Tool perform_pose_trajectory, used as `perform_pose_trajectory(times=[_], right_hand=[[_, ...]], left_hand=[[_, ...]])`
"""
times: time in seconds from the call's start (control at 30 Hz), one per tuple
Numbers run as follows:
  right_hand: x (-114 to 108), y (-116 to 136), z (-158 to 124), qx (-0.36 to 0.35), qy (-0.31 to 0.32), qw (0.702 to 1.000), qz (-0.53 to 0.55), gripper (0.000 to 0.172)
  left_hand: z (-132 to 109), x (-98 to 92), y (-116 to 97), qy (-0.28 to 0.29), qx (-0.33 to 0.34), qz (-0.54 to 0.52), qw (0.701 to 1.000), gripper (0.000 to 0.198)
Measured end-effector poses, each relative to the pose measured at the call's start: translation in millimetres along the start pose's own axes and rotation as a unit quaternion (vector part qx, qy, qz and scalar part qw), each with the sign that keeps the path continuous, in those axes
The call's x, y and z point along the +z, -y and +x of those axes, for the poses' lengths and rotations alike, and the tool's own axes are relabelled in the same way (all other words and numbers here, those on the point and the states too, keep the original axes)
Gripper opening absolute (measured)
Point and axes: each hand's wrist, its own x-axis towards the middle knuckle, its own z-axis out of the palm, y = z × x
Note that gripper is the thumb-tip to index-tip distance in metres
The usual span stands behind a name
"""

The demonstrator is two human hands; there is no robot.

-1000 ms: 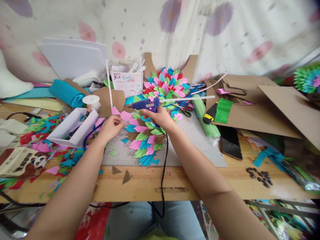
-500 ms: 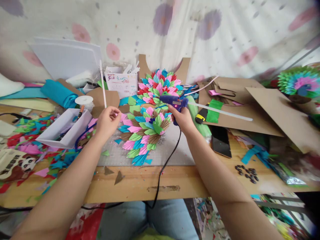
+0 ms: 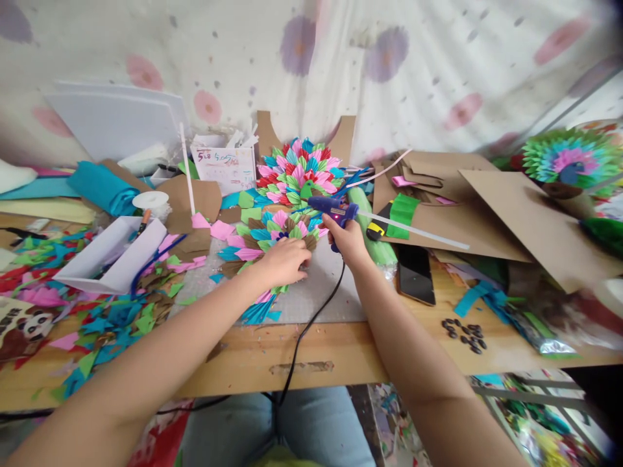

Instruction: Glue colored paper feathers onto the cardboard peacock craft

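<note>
In the middle of the work mat (image 3: 335, 301) lies a paper peacock (image 3: 246, 254) of pleated pink, green, blue and brown crepe leaves. My left hand (image 3: 285, 263) is over its right part, fingers curled in on the paper and covering the green head. Exactly what the fingertips pinch is hidden. My right hand (image 3: 349, 240) grips a blue hot glue gun (image 3: 335, 207), held above the mat's far right with its nozzle pointing left. A long clear glue stick (image 3: 418, 230) sticks out of its back. Behind the gun is a second pleated paper peacock (image 3: 302, 168).
Left are a white box (image 3: 114, 256) and loose paper scraps (image 3: 117, 321). Cardboard sheets (image 3: 520, 220), a box cutter (image 3: 377, 228), a phone (image 3: 416, 275) and small black beads (image 3: 464, 334) lie right. The gun's black cord (image 3: 311, 327) crosses the table's front edge.
My left hand has moved right, from beside the near peacock onto it, and now covers its green head. The glue gun remains in my right hand; the view has shifted slightly.
</note>
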Motion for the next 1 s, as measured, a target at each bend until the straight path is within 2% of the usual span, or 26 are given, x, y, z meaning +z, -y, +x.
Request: perform_pose_trajectory(times=[0.17,0.3,0.37,0.47,0.53,0.6,0.73,0.8,0.9,1.0], right_hand=[[5.4,-2.4,-1.0,0.005,0.000,1.000,-0.024,0.045],[6.3,-0.3,-2.3,0.006,-0.010,0.999,-0.044,0.046],[5.6,0.0,-2.1,0.002,-0.023,0.999,-0.041,0.046],[4.5,-0.7,-1.3,0.000,-0.037,0.999,-0.014,0.044],[4.5,-1.5,-1.0,0.006,-0.039,0.999,0.001,0.042],[5.3,-2.0,-0.8,0.013,-0.039,0.999,-0.007,0.041],[8.0,-1.6,-1.4,0.024,-0.032,0.999,-0.037,0.043],[9.0,-0.7,-2.7,0.026,-0.021,0.999,-0.037,0.044],[10.3,1.2,-6.3,0.021,-0.007,0.999,-0.043,0.044],[12.4,4.8,-9.9,0.009,0.005,0.998,-0.066,0.043]], left_hand=[[1.8,5.1,-5.6,0.022,-0.016,0.025,0.999,0.009],[4.0,6.3,-10.8,0.008,-0.030,0.027,0.999,0.008],[3.5,5.1,-11.7,-0.018,-0.027,-0.003,0.999,0.006],[0.4,1.0,-8.4,-0.107,-0.042,-0.115,0.987,0.005],[-2.4,-2.8,-3.3,-0.172,-0.076,-0.226,0.956,0.004],[-5.1,-6.8,2.3,-0.210,-0.114,-0.353,0.905,0.010],[-11.8,-15.4,11.9,-0.203,-0.184,-0.578,0.769,0.021],[-16.8,-19.3,17.8,-0.213,-0.217,-0.622,0.722,0.024],[-27.4,-22.7,32.9,-0.266,-0.246,-0.623,0.693,0.026],[-41.2,-23.6,57.0,-0.299,-0.283,-0.590,0.695,0.032]])
